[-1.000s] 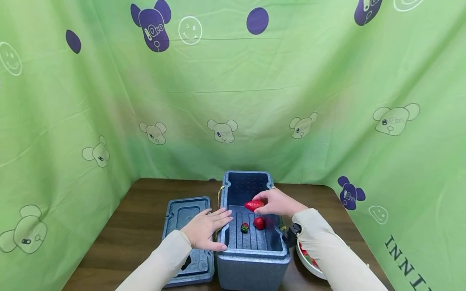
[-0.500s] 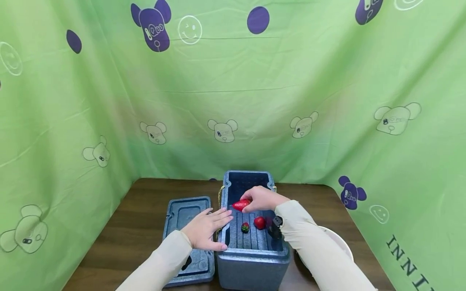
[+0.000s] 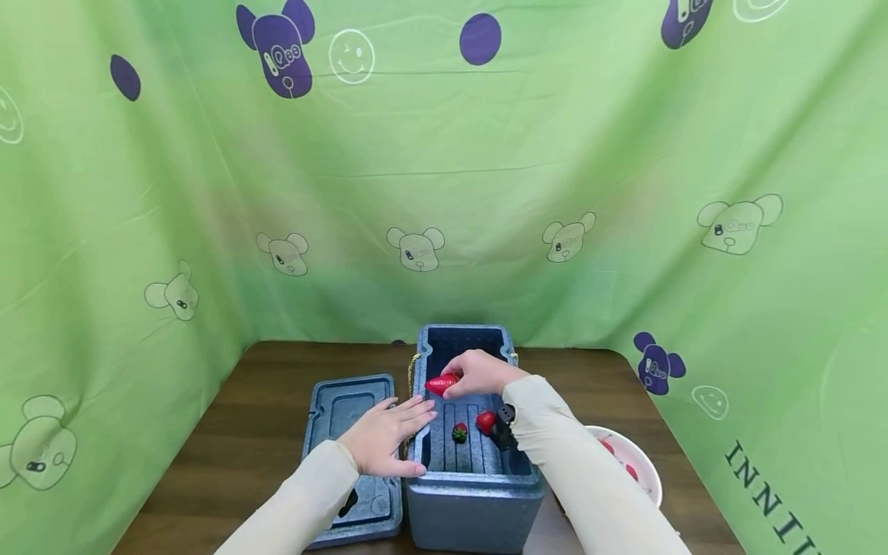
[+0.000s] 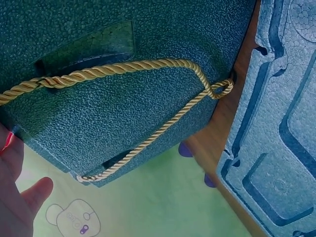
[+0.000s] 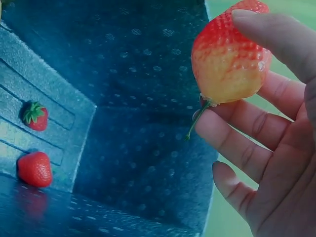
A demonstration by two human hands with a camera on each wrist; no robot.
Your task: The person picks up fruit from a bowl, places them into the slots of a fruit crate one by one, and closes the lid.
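My right hand [image 3: 479,371] pinches a large strawberry [image 3: 441,385] above the inside of a blue-grey foam box [image 3: 479,479]. Up close in the right wrist view, the strawberry [image 5: 229,54] is red with a pale yellow end and a thin green stem, held between thumb and fingers. On the box's ribbed floor lie a small strawberry with green leaves [image 3: 460,433] and a bigger red strawberry [image 3: 486,422]. My left hand [image 3: 385,438] rests on the box's left rim, fingers straight and spread.
The box's foam lid [image 3: 354,401] lies left of it on the brown wooden table [image 3: 222,447]. At the right, partly behind my right sleeve, stands a white bowl [image 3: 652,478] with more strawberries. A gold rope [image 4: 113,69] runs along the box's side. Green curtain [image 3: 444,154] hangs behind.
My right hand has carried the strawberry leftward across the box, close to the left rim. My left hand stays on the rim. The white bowl shows more from behind the right sleeve.
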